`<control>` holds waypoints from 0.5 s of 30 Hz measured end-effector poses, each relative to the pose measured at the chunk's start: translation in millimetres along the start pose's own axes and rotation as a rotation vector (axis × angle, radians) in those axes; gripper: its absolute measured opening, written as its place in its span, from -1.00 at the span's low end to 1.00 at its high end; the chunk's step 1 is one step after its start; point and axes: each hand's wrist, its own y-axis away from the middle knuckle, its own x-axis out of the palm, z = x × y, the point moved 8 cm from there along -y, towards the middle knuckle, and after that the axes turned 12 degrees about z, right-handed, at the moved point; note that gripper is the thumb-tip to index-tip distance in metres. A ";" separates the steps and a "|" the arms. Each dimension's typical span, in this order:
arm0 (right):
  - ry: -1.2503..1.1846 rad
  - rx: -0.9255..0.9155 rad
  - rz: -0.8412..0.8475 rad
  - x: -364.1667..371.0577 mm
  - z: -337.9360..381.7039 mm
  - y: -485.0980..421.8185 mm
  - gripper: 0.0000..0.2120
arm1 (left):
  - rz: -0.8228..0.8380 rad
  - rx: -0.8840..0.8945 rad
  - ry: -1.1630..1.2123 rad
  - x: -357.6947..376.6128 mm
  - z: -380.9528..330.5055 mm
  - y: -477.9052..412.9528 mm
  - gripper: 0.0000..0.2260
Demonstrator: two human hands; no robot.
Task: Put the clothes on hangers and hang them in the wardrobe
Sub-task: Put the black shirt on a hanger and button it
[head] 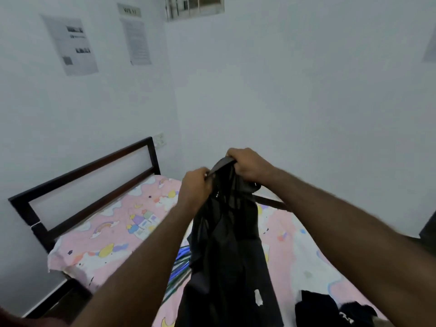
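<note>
A black garment (226, 244) hangs in the air over the bed, held up by its top edge. My left hand (195, 185) grips the left side of that edge and my right hand (247, 165) grips the right side, fingers curled round the fabric. Behind the garment, blue and green hangers (179, 267) lie on the sheet, partly hidden by the cloth. More dark clothes (330, 310) lie in a heap at the lower right of the bed. The wardrobe is out of sight.
The bed has a pink cartoon-print sheet (113, 232) and a dark frame headboard (82, 180) at the left. White walls close in behind, with papers (70, 43) stuck on the left wall. A dark object (428, 230) stands at the right edge.
</note>
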 end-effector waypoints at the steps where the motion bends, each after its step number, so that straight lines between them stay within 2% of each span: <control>1: -0.020 -0.001 -0.048 -11.1 1.6 -2.3 -0.76 | -0.019 -0.038 0.000 5.5 11.7 8.0 -0.86; 6: 0.019 0.013 -0.108 -40.0 8.0 -3.0 -0.75 | 0.139 -0.292 0.120 49.5 70.1 37.6 -0.89; 8: 0.156 0.076 -0.091 -55.7 -1.9 0.0 -0.79 | 0.114 -0.303 0.147 23.4 75.2 18.9 -0.91; 9: 0.278 0.097 -0.085 -69.3 -7.1 1.1 -0.81 | 0.051 -0.298 0.163 -6.0 73.6 3.4 -0.92; 11: 0.523 0.094 -0.110 -104.9 -9.7 2.7 -0.80 | -0.136 -0.239 0.165 -87.6 60.2 -33.2 -0.86; 13: 0.611 0.046 -0.173 -141.1 -5.5 4.9 -0.62 | -0.301 -0.076 0.085 -171.2 20.7 -62.0 -0.86; 14: 0.615 0.031 -0.199 -155.9 -4.1 5.3 -0.61 | -0.316 0.030 0.045 -199.2 -6.0 -69.0 -0.86; 15: 0.626 0.051 -0.197 -165.7 -6.4 4.7 -0.67 | -0.256 0.107 -0.025 -211.3 -28.5 -74.1 -0.81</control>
